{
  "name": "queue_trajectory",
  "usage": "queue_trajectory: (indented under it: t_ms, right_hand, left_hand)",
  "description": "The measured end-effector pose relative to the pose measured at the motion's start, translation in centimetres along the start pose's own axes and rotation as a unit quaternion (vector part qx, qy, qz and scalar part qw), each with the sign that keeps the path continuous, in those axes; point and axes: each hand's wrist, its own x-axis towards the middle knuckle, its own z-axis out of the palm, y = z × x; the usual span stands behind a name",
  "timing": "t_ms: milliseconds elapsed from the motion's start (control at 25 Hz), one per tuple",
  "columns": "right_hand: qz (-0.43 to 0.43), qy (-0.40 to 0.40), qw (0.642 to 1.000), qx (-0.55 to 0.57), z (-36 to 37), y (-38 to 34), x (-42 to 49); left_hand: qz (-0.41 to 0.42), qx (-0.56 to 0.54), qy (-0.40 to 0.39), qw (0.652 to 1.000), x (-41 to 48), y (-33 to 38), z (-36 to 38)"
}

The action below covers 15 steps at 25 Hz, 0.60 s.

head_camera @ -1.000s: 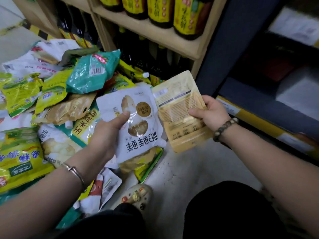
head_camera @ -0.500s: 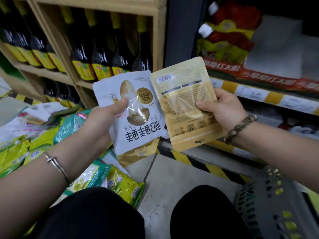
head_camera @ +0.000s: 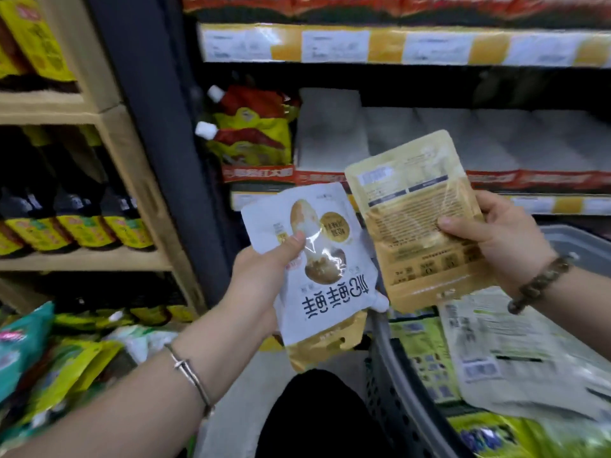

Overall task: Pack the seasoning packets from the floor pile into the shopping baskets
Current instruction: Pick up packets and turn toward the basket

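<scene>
Two packets held up, one in each of your hands.
Your left hand (head_camera: 264,272) grips the white packet (head_camera: 317,272) mid-frame; your right hand (head_camera: 502,239) pinches the gold packet (head_camera: 416,219), above the basket (head_camera: 396,375) at lower right.

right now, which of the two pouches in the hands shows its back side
The golden-tan plastic pouch in the right hand: it shows blocks of fine print and a pale label, while the white pouch in the left hand shows its picture front.

Basket (head_camera: 388,391) cut off at right and bottom edges. Pile (head_camera: 66,365) blurred, cut by left edge. Shelf labels (head_camera: 334,45) too blurred to read.
</scene>
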Motion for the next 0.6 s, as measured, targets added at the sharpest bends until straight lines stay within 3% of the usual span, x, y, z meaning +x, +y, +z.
queue_trajectory:
  t_ms: [280, 600]
  right_hand:
    - [0.086, 0.117, 0.982, -0.119, -9.0, 5.5, -2.7]
    - [0.176, 0.157, 0.948, -0.214, -9.1, 12.4, -2.9]
  left_hand:
    - [-0.059, 0.043, -0.043, 0.996, 1.2, -5.2, 9.8]
    - [-0.054, 0.189, 0.026, 0.980, 5.5, -12.6, 14.3]
